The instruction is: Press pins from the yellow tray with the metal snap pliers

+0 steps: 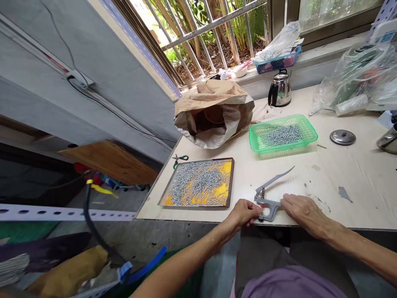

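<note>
A hand tool (pixel 274 209) lies at the near edge of a pale table (pixel 325 169), between the left hand (pixel 243 212) and the right hand (pixel 303 210). Bare tabletop extends beyond it toward the green basket (pixel 253 141) and rightward past the right hand; on the left, a strip separates it from a shallow tray (pixel 231 182). The tool is grey metal, with an open frame, a tapering lever (pixel 274 179), a coil spring (pixel 263 193) and a small red part (pixel 262 206). Slender metal pieces (pixel 201 180) cover much of the tray's yellow bottom; more lie in the basket, whose plastic walls are perforated. The lever's long axis slants away from the person, its tip to the right; the lower handle runs rightward, roughly along the edge. The right fingers close on this handle's end. The left fingertips are drawn together at the tool's left end; whether they pinch a piece cannot be told.
</note>
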A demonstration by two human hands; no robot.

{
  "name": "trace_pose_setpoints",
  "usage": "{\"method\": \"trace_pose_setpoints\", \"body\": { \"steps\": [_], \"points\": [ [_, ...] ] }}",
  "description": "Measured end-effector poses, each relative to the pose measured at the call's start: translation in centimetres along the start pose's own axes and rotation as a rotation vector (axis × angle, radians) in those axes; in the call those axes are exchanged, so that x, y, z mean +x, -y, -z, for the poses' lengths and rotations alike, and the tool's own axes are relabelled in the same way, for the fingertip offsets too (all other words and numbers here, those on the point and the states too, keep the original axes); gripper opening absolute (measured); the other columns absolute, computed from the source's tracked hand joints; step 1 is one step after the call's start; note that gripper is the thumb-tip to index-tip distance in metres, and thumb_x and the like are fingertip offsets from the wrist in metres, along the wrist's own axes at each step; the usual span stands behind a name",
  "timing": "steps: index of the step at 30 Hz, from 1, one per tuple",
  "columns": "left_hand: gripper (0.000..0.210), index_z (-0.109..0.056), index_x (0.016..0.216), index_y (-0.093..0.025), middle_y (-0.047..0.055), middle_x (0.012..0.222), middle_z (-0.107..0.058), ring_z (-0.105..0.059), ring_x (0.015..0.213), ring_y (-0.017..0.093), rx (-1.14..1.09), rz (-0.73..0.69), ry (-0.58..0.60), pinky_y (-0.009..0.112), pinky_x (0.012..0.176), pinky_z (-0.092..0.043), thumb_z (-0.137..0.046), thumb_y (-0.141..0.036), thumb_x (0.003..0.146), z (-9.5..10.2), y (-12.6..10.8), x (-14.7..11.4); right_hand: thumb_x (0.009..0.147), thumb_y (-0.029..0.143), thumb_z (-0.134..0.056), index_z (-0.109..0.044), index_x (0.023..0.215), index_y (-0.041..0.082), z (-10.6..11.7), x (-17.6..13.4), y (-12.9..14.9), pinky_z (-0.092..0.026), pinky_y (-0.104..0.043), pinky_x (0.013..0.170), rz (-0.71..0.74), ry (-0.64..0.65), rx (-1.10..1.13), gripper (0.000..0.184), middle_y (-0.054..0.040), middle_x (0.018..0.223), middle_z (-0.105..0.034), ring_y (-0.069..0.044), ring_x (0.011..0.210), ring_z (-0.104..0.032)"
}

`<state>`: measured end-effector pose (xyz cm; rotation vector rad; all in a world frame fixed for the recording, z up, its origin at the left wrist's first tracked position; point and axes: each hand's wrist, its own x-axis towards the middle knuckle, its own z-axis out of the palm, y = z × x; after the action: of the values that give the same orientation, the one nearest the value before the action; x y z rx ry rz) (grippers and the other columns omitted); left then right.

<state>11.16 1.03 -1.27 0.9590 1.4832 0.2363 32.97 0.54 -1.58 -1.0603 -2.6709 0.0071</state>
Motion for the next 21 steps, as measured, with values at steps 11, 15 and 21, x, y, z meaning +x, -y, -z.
{"method": "trace_pose_setpoints", "body": {
  "steps": [11,15,21],
  "points": [
    [0.033,-0.053,0.049,-0.015,-0.007,0.035,-0.043,-0.034,0.032,0.005,0.07,0.092,0.033,0.02,0.036,-0.024,-0.072,-0.038,0.062,0.2,0.2,0.3,0.074,0.044,-0.069,-0.055,0.119,0.019,0.3,0.8,-2.6,-0.044,-0.039,0.08,-0.084,0.218,0.11,0.053,-0.0159,0.123,-0.055,-0.029,0.106,-0.053],
    [0.029,-0.057,0.052,-0.014,-0.007,0.035,-0.043,-0.035,0.032,0.005,0.086,0.117,0.026,0.019,0.037,-0.025,-0.073,-0.036,0.062,0.2,-0.1,0.4,0.06,0.059,-0.073,-0.044,0.135,0.014,0.0,1.8,-4.6,-0.033,-0.058,0.097,-0.117,0.271,0.056,0.092,-0.0238,0.14,-0.041,-0.042,0.129,-0.034],
    [0.037,-0.052,0.047,-0.015,-0.007,0.033,-0.041,-0.035,0.032,0.005,0.106,0.121,0.034,0.019,0.037,-0.025,-0.074,-0.04,0.063,0.1,-0.1,0.4,0.066,0.054,-0.07,-0.046,0.134,0.018,0.1,2.2,-4.6,-0.03,-0.062,0.097,-0.095,0.258,0.109,0.081,-0.0186,0.125,-0.057,-0.038,0.117,-0.047]
  ]
}}
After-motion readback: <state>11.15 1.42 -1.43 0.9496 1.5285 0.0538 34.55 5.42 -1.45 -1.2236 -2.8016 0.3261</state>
